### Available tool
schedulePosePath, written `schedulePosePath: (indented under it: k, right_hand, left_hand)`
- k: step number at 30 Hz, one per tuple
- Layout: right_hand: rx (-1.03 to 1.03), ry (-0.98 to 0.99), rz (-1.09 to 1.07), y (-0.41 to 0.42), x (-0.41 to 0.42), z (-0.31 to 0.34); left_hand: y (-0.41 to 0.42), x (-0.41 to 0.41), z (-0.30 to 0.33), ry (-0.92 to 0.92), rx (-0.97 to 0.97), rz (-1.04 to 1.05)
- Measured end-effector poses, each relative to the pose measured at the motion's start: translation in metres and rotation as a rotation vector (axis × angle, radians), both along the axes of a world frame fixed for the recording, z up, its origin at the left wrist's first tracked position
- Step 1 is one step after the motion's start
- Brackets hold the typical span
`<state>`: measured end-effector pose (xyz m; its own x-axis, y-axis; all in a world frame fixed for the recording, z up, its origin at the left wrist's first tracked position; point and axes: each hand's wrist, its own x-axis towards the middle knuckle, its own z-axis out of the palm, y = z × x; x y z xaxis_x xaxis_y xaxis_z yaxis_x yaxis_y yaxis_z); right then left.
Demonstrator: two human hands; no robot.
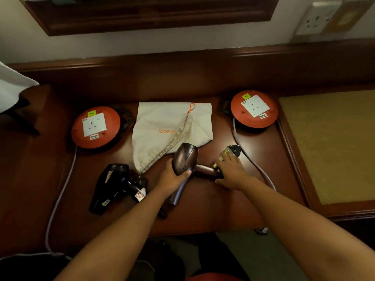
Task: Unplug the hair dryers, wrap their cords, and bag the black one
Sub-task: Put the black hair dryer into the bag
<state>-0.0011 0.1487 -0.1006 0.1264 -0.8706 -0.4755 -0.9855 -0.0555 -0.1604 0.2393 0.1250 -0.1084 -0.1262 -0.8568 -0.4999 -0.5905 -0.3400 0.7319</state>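
A bronze-brown hair dryer (185, 159) lies in the middle of the wooden desk (203, 209). My left hand (172, 177) grips its barrel. My right hand (231, 171) rests at the end of its handle, over the cord, and just beyond the fingers lies a black plug (233, 150). A black hair dryer (110, 185) lies to the left with its cord bunched at the handle and a white tag on it. Behind both dryers a cream drawstring bag (170, 126) with orange lettering lies flat. No plug sits in either reel socket.
Two orange cable reels with white sockets stand on the desk, one at the left (95, 127) and one at the right (253, 109); their pale cords trail over the front edge. A wall socket (316, 19) is at the top right. A yellow padded panel (332, 145) lies at the right.
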Motion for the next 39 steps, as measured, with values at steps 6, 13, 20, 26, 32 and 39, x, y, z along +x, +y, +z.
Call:
schedulePosePath:
  k: [6, 13, 20, 26, 32, 39]
  right_hand:
    - [0.062, 0.106, 0.296, -0.026, -0.017, -0.010]
    - [0.132, 0.094, 0.425, -0.048, -0.018, -0.004]
    - [0.173, 0.080, 0.431, -0.058, -0.015, -0.007]
    - [0.151, 0.105, 0.436, -0.054, -0.011, -0.002]
    - [0.108, 0.042, 0.312, -0.033, -0.012, -0.001]
    - [-0.046, -0.065, 0.123, 0.010, -0.006, 0.009]
  left_hand:
    - [-0.009, -0.013, -0.013, 0.045, -0.011, 0.056]
    - [-0.012, -0.014, -0.018, 0.053, -0.016, 0.057]
    - [-0.018, -0.013, -0.022, 0.045, 0.003, 0.051]
    - [-0.021, -0.014, -0.017, 0.083, -0.016, 0.026]
    - [-0.025, -0.013, -0.008, 0.124, -0.003, -0.001]
    - [-0.031, -0.001, 0.011, 0.011, 0.016, -0.115]
